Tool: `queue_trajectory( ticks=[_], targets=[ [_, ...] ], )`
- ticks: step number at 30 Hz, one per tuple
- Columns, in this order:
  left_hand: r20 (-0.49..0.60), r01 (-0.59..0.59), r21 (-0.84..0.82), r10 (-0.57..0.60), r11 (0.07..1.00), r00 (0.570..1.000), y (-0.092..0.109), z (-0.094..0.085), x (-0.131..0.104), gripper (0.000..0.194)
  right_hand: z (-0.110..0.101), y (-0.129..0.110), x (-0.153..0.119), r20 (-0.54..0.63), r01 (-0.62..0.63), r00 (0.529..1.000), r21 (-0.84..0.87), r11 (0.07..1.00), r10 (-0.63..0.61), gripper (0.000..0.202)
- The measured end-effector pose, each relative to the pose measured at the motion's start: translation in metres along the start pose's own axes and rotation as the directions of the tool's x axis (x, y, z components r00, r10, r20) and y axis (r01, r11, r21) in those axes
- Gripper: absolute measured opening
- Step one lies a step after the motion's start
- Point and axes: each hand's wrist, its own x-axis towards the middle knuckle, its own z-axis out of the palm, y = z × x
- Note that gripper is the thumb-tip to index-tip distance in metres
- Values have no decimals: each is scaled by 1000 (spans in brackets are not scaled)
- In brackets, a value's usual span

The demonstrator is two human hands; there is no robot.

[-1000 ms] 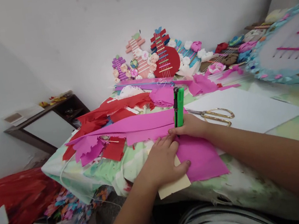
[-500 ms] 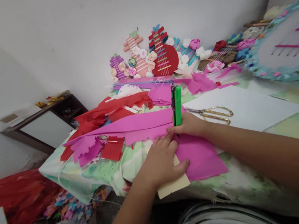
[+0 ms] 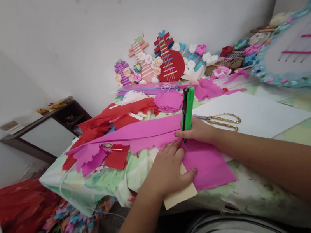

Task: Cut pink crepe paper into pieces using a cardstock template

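Observation:
My right hand (image 3: 197, 130) is closed round a green and black utility knife (image 3: 187, 111), which stands nearly upright with its lower end at the magenta paper (image 3: 207, 163). Fingers spread, my left hand (image 3: 171, 169) lies flat over a cream card (image 3: 181, 196) that rests partly on this paper. The left fingertips are close beside the knife's lower end. Behind the hands stretches a long folded strip of magenta paper (image 3: 142, 129). Gold-handled scissors (image 3: 224, 120) lie just beyond my right wrist, on a white sheet (image 3: 261, 111).
Red paper (image 3: 119, 110) and magenta scraps (image 3: 91, 158) cover the table's left part. Decorated instrument-shaped crafts (image 3: 169, 65) lean against the wall. A large blue-edged craft (image 3: 295, 51) stands at the right. Coloured scraps (image 3: 68, 221) lie on the floor, near a dark cabinet (image 3: 46, 134).
The top of the knife has tilted to the right, while its lower end stays near the left fingertips. My left hand keeps its place on the card. The view has shifted slightly.

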Motion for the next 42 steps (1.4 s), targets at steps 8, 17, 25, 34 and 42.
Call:
queue_trajectory(
  ticks=[8,17,25,34,42],
  targets=[
    [3,-3,-2,3,1000,1000,-1,0,-1,50,0,-2,-2,76,-7,997,-41,999,10,42],
    [2,-8,-6,8,1000,1000,-1,0,0,49,0,-6,-2,103,-35,993,-135,990,50,45],
    [-6,-13,-3,13,1000,1000,-2,2,-1,48,2,-4,-1,14,-44,999,-153,987,46,47],
    [-2,-10,-17,10,1000,1000,-2,0,0,50,-2,1,-4,111,64,992,-35,997,-59,42],
    [-4,-2,-13,2,1000,1000,-1,0,-1,48,1,1,-3,131,51,991,-155,987,-30,44]
  ],
)
